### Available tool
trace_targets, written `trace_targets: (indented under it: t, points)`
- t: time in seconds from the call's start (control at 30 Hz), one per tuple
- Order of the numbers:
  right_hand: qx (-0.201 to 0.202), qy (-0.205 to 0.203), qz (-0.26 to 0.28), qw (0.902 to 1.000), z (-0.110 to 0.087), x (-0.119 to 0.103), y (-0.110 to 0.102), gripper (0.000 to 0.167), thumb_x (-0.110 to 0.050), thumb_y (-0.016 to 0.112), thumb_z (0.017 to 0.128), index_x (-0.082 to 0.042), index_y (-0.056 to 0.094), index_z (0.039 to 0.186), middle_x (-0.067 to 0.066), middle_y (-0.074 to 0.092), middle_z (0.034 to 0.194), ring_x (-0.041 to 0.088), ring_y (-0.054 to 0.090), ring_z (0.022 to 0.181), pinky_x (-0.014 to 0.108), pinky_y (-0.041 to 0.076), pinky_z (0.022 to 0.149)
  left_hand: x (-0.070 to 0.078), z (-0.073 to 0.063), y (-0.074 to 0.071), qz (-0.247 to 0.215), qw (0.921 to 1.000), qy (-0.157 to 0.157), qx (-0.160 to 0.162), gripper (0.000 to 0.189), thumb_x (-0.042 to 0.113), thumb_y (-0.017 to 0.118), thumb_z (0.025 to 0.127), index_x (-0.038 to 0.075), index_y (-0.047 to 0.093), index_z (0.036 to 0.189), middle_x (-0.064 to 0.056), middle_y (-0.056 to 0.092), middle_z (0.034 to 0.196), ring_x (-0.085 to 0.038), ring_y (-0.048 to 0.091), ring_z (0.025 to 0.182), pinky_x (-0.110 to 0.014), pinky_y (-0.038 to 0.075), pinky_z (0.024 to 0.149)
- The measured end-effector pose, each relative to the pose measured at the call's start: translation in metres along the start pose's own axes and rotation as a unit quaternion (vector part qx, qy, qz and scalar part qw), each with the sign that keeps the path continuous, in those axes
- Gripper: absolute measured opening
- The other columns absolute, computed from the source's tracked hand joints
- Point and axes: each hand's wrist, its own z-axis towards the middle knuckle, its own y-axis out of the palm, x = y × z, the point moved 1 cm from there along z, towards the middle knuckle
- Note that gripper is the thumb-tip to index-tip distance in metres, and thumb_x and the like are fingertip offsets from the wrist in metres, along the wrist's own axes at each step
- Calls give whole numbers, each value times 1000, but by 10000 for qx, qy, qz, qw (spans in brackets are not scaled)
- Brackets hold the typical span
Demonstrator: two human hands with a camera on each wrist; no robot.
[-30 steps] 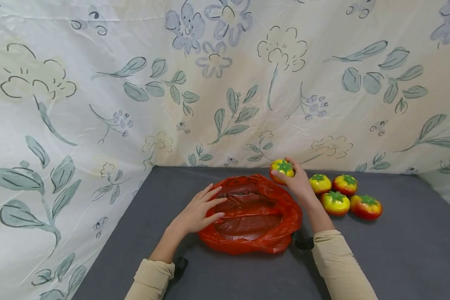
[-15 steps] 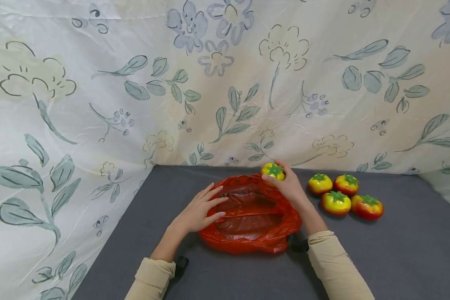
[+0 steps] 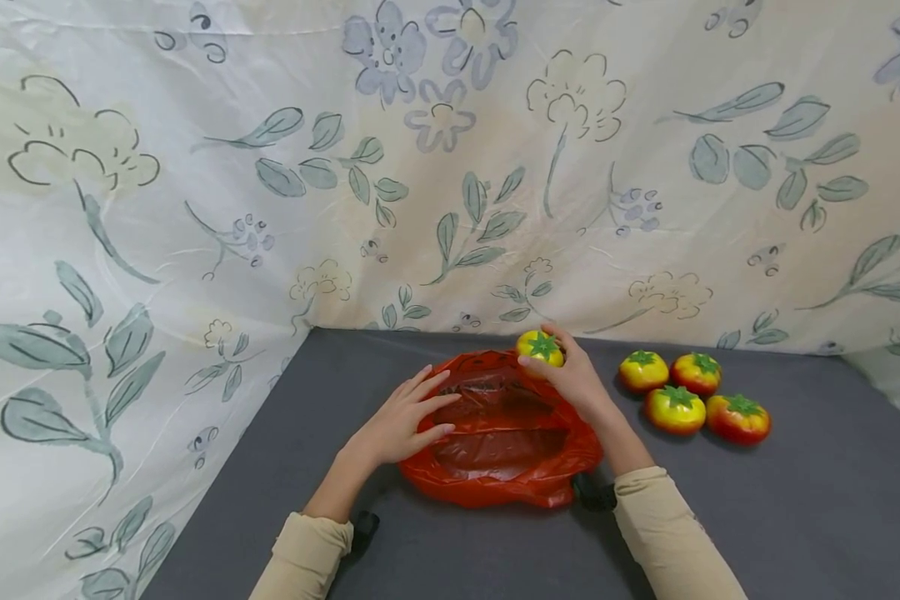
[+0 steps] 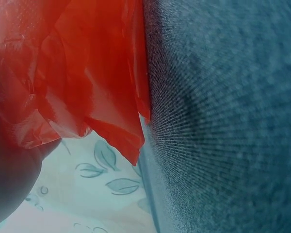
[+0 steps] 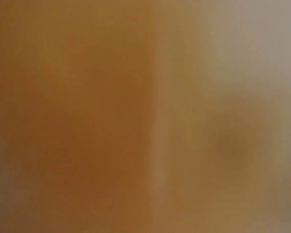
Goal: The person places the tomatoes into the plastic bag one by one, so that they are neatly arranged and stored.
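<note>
A red plastic bag (image 3: pixel 487 492) lies with its mouth open on the dark grey tabletop. My left hand (image 3: pixel 397 421) rests at the bag's left rim, its fingers spread over the opening. In the left wrist view, red bag plastic (image 4: pixel 72 63) hangs beside part of the hand (image 4: pixel 12 179). My right hand (image 3: pixel 576 379) grips a yellow-and-red tomato (image 3: pixel 538 348) with a green leafy top, held over the bag's far right rim. Only an orange-brown blur shows in the right wrist view.
Several more tomatoes stand grouped to the right of the bag: two behind (image 3: pixel 642 372), two in front (image 3: pixel 738 419). A floral cloth (image 3: pixel 450 208) rises behind the table and along its left side.
My right hand has carried the tomato left and slightly down, from beside the bag to above its far right rim. The left hand stays in place on the bag.
</note>
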Motion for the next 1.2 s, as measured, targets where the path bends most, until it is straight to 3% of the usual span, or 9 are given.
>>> trace_targets:
  t: [0.4, 0.77, 1.2]
  points:
    - [-735, -26, 39, 9973, -3, -2, 6, 77, -32, 71, 87, -10, 29, 147, 19, 43, 130, 33, 49, 108, 39, 48, 87, 5, 4, 0, -154, 9999, -14, -58, 49, 37, 57, 95, 13, 53, 138, -8, 25, 155, -27, 7, 144, -54, 17, 110]
    - [-843, 34, -111, 9964, -2, 0, 18, 77, -32, 72, 86, -10, 31, 147, 20, 43, 132, 33, 50, 110, 43, 49, 89, 11, 6, 1, -174, 9997, 41, -138, 51, 38, 57, 95, 14, 51, 139, -9, 26, 154, -31, 9, 143, -53, 18, 111]
    - [-753, -74, -699, 9947, -5, 8, 36, 75, -40, 74, 83, -13, 39, 143, 15, 48, 131, 30, 51, 107, 47, 44, 94, 9, 6, 4, -170, 9998, 44, -127, 52, 38, 57, 94, 15, 50, 140, -8, 26, 154, -31, 9, 143, -53, 17, 110]
